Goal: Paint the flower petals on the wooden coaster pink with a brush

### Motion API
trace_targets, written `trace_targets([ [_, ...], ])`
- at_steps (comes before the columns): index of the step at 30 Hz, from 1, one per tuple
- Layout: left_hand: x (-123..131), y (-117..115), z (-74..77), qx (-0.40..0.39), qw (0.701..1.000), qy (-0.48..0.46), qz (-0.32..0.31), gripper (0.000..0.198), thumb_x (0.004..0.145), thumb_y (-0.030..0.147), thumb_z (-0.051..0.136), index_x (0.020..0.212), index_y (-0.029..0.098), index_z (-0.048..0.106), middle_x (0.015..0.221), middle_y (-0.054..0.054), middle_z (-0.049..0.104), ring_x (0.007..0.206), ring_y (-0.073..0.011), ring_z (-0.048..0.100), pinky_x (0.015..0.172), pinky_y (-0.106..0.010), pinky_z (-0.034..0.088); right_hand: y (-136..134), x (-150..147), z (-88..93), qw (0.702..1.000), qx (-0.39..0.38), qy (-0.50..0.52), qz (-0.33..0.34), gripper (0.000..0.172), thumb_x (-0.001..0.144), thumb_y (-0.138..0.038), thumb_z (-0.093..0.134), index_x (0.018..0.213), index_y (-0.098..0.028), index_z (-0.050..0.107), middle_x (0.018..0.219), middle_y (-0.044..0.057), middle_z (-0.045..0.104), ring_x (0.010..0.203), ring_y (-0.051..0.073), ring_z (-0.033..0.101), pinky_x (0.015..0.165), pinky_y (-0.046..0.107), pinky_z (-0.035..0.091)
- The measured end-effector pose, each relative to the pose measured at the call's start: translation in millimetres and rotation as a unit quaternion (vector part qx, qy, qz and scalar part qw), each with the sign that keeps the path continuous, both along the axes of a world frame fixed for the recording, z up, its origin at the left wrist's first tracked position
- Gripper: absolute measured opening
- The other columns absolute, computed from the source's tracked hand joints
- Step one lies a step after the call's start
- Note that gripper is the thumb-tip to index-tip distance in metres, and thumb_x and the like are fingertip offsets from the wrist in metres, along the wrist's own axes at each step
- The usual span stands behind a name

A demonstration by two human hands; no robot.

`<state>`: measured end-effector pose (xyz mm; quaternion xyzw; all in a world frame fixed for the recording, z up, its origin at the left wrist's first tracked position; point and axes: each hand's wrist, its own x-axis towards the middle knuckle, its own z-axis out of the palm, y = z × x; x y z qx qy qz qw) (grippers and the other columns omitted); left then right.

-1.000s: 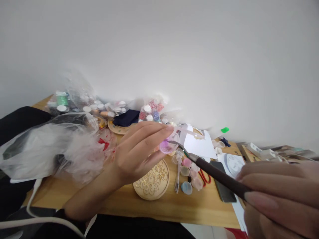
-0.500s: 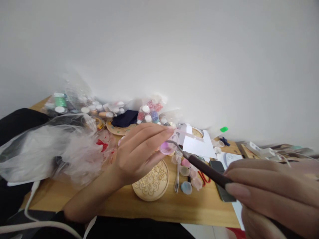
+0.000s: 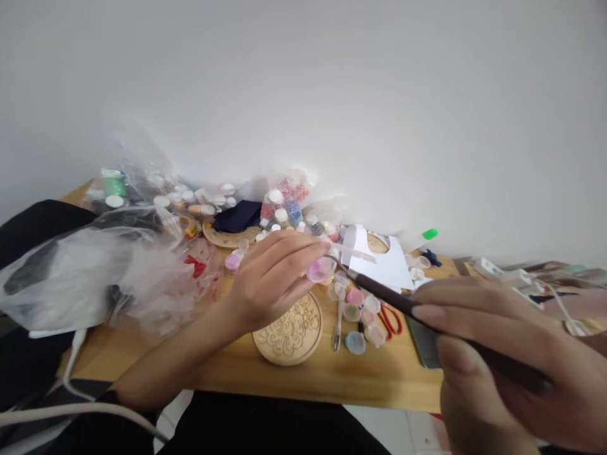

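My left hand (image 3: 272, 275) is closed on a small clear plastic pot (image 3: 320, 270) with lilac stuff in it, held in the air above the table. A thin translucent strip (image 3: 353, 253) sticks out to the right from the same fingertips. My right hand (image 3: 516, 341) grips the dark handle of a slim tool (image 3: 386, 294). Its bent metal tip reaches the pot's rim; whether it touches the contents I cannot tell. Under my left hand lies a round wooden disc (image 3: 289, 335) carved with a flower pattern.
Several small lidded pots (image 3: 355, 342), a pen-like tool (image 3: 337, 327) and red-handled scissors (image 3: 391, 322) lie right of the disc. Plastic bags (image 3: 57, 278) fill the left side. White paper (image 3: 389, 265) and bagged bottles (image 3: 282, 205) stand along the wall. A pale cable (image 3: 71, 417) crosses the lower left.
The view has shifted a little, and the table things sit slightly higher. My right hand has turned, showing the tool's rear end. Both hands keep their hold.
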<state>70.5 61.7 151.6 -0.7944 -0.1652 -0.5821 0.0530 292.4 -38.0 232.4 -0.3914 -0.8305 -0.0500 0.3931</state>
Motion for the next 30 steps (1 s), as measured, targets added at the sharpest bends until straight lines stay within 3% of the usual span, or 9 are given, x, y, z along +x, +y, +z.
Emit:
trace_targets([
  [6, -14.1, 3.4, -49.2, 0.023, 0.997, 0.031, 0.060, 0.024, 0.093, 0.020, 0.073, 0.115, 0.015, 0.067, 0.098, -0.006, 0.076, 0.089, -0.0169, 0.072, 0.079, -0.031, 0.064, 20.2, -7.0, -56.8, 0.998, 0.003, 0.035, 0.057, 0.017, 0.094, -0.016, 0.063, 0.108, -0.023, 0.070, 0.085, 0.005, 0.079, 0.072, 0.018, 0.076, 0.060, 0.029, 0.062],
  [9, -22.9, 6.0, -87.3, -0.040, 0.995, 0.033, 0.086, 0.025, 0.095, 0.029, 0.073, 0.117, 0.023, 0.064, 0.101, -0.001, 0.076, 0.095, -0.0159, 0.073, 0.082, -0.033, 0.063, 23.2, -18.1, -90.5, 0.997, -0.031, 0.050, 0.041, 0.016, 0.097, -0.016, 0.060, 0.110, -0.021, 0.068, 0.093, 0.007, 0.080, 0.081, 0.018, 0.077, 0.067, 0.030, 0.063],
  [12, -29.8, 11.4, -125.8, -0.129, 0.986, 0.032, 0.099, 0.027, 0.096, 0.039, 0.071, 0.115, 0.021, 0.063, 0.110, -0.002, 0.075, 0.106, -0.0166, 0.072, 0.094, -0.037, 0.062, 26.3, -28.9, -123.0, 0.993, -0.084, 0.073, 0.038, 0.015, 0.099, -0.016, 0.058, 0.110, -0.019, 0.067, 0.094, 0.008, 0.080, 0.084, 0.018, 0.077, 0.075, 0.031, 0.063],
  [16, -38.2, 19.1, -160.4, -0.189, 0.976, 0.040, 0.104, 0.032, 0.101, 0.047, 0.060, 0.115, 0.018, 0.062, 0.106, 0.002, 0.074, 0.096, -0.0101, 0.072, 0.083, -0.024, 0.061, 30.5, -39.1, -156.6, 0.983, -0.144, 0.115, 0.020, 0.017, 0.100, -0.020, 0.056, 0.112, -0.023, 0.068, 0.093, 0.005, 0.080, 0.083, 0.018, 0.075, 0.075, 0.033, 0.062],
  [20, -43.7, 19.0, -171.1, -0.246, 0.961, 0.076, 0.098, 0.036, 0.101, 0.049, 0.060, 0.116, 0.017, 0.062, 0.104, 0.000, 0.073, 0.089, -0.0103, 0.071, 0.074, -0.020, 0.059, 28.9, -43.2, -170.9, 0.971, -0.173, 0.163, -0.008, 0.016, 0.098, -0.018, 0.058, 0.109, -0.023, 0.070, 0.094, 0.005, 0.080, 0.080, 0.016, 0.074, 0.070, 0.029, 0.060],
  [23, -43.0, 14.3, -172.7, -0.285, 0.954, 0.059, 0.070, 0.033, 0.093, 0.042, 0.071, 0.115, 0.020, 0.059, 0.105, -0.002, 0.073, 0.089, -0.0159, 0.073, 0.075, -0.026, 0.061, 25.6, -45.8, -175.6, 0.960, -0.182, 0.209, -0.027, 0.014, 0.096, -0.016, 0.062, 0.105, -0.022, 0.071, 0.092, 0.004, 0.080, 0.074, 0.014, 0.072, 0.067, 0.026, 0.059],
  [26, -40.6, 8.0, -169.4, -0.360, 0.930, 0.032, 0.064, 0.036, 0.084, 0.030, 0.079, 0.112, 0.024, 0.058, 0.103, -0.005, 0.073, 0.091, -0.0227, 0.073, 0.076, -0.035, 0.061, 22.8, -50.0, -180.3, 0.950, -0.206, 0.232, -0.043, 0.012, 0.095, -0.017, 0.063, 0.102, -0.023, 0.071, 0.093, 0.003, 0.080, 0.074, 0.014, 0.073, 0.068, 0.026, 0.059],
  [28, -39.7, 4.9, -163.8, -0.415, 0.906, 0.043, 0.063, 0.030, 0.085, 0.022, 0.074, 0.111, 0.024, 0.060, 0.107, -0.005, 0.073, 0.097, -0.0232, 0.072, 0.084, -0.037, 0.060, 21.7, -53.2, -183.3, 0.944, -0.223, 0.239, -0.048, 0.012, 0.096, -0.018, 0.063, 0.103, -0.023, 0.071, 0.095, 0.002, 0.081, 0.077, 0.014, 0.074, 0.069, 0.026, 0.060],
  [30, -39.6, 3.7, -157.4, -0.416, 0.905, 0.068, 0.052, 0.023, 0.085, 0.016, 0.068, 0.107, 0.022, 0.063, 0.108, -0.005, 0.072, 0.102, -0.0220, 0.070, 0.091, -0.036, 0.059, 21.0, -55.8, -185.7, 0.938, -0.237, 0.248, -0.049, 0.014, 0.096, -0.019, 0.062, 0.106, -0.024, 0.071, 0.099, 0.002, 0.081, 0.081, 0.014, 0.075, 0.072, 0.027, 0.061],
])
